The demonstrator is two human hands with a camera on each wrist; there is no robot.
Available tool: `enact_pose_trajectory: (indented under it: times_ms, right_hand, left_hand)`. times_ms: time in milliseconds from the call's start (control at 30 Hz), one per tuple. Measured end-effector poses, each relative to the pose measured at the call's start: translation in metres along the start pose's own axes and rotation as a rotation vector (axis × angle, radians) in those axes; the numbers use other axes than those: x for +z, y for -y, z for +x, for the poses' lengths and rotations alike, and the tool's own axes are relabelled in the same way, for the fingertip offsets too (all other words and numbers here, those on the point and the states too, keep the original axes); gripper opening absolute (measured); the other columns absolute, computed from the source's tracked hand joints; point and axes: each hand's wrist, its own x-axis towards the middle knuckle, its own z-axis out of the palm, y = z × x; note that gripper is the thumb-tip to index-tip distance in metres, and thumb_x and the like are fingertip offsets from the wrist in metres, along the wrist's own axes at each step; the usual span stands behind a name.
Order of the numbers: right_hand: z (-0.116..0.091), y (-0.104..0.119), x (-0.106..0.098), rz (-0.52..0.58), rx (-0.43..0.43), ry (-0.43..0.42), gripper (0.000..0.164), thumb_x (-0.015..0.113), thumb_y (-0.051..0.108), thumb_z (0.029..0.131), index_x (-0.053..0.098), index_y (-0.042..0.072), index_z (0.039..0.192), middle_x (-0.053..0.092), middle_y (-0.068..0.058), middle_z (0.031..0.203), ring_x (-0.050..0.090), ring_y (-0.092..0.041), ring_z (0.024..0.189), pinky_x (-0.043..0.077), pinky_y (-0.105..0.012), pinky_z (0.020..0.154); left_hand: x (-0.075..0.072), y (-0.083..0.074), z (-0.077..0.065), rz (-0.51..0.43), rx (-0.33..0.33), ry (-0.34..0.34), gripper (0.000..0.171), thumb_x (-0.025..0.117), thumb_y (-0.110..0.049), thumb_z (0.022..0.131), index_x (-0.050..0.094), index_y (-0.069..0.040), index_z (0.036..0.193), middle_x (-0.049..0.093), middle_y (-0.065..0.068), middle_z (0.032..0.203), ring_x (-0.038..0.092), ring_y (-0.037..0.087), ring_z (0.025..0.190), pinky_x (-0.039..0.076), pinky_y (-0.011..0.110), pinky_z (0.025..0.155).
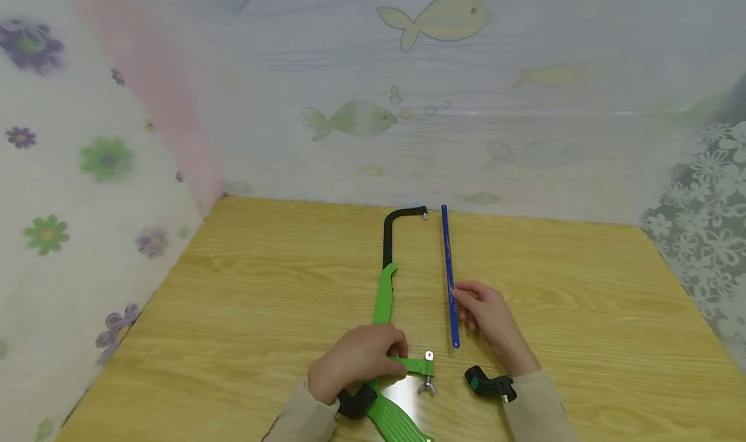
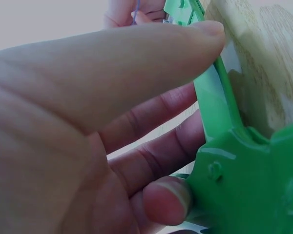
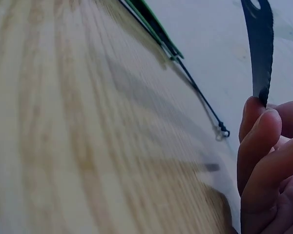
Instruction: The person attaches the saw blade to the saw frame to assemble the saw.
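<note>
A hacksaw frame with a green body and a black bent front arm lies lengthwise on the table. My left hand grips its green part near the handle; in the left wrist view the thumb lies along the green edge. A wing nut and a metal blade pin show at the near end of the frame. To the right, my right hand pinches a blue hacksaw blade between thumb and fingertips. The right wrist view shows the toothed edge and end hole of this blade.
The wood-grain table meets a pale wall covering with fish drawings at the back. Flowered sheeting stands along the left, lacy sheeting along the right. Black wrist cameras sit on both wrists.
</note>
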Motion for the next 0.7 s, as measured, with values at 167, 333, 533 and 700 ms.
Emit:
enact_pose_trajectory:
  times_ms: [167, 333, 533, 700]
  right_hand:
    - [0.002, 0.004, 0.003, -0.017, -0.001, 0.012, 0.035, 0.055, 0.023, 0.090, 0.052, -0.001, 0.115, 0.052, -0.006, 0.066, 0.040, -0.010, 0.047, 0.036, -0.023, 0.043]
    - [0.002, 0.001, 0.004, -0.033, 0.006, -0.001, 0.037, 0.057, 0.028, 0.087, 0.053, 0.001, 0.113, 0.052, -0.005, 0.067, 0.040, -0.010, 0.048, 0.035, -0.022, 0.044]
    - [-0.001, 0.002, 0.006, -0.029, 0.011, -0.002, 0.039, 0.058, 0.029, 0.087, 0.054, 0.002, 0.114, 0.053, -0.005, 0.066, 0.040, -0.010, 0.047, 0.035, -0.022, 0.043]
    - [0.001, 0.003, 0.011, -0.017, -0.021, 0.009, 0.039, 0.059, 0.030, 0.086, 0.055, 0.000, 0.112, 0.053, -0.006, 0.066, 0.038, -0.011, 0.046, 0.034, -0.023, 0.044]
  left_hand:
    - [-0.001, -0.001, -0.002, 0.009, -0.020, 0.005, 0.014, 0.071, -0.032, 0.075, 0.059, -0.027, 0.079, 0.047, -0.016, 0.073, 0.044, 0.003, 0.061, 0.038, 0.022, 0.057]
    - [0.001, 0.000, 0.000, 0.031, -0.016, 0.004, 0.014, 0.071, -0.033, 0.075, 0.058, -0.028, 0.079, 0.046, -0.016, 0.074, 0.044, 0.003, 0.062, 0.038, 0.022, 0.058]
    - [0.001, -0.001, 0.001, 0.022, -0.016, 0.014, 0.014, 0.071, -0.032, 0.074, 0.058, -0.028, 0.077, 0.047, -0.016, 0.072, 0.044, 0.003, 0.061, 0.038, 0.022, 0.057]
    - [0.000, 0.001, 0.000, 0.032, -0.026, 0.001, 0.015, 0.072, -0.032, 0.074, 0.058, -0.028, 0.077, 0.047, -0.015, 0.071, 0.044, 0.003, 0.060, 0.038, 0.022, 0.056]
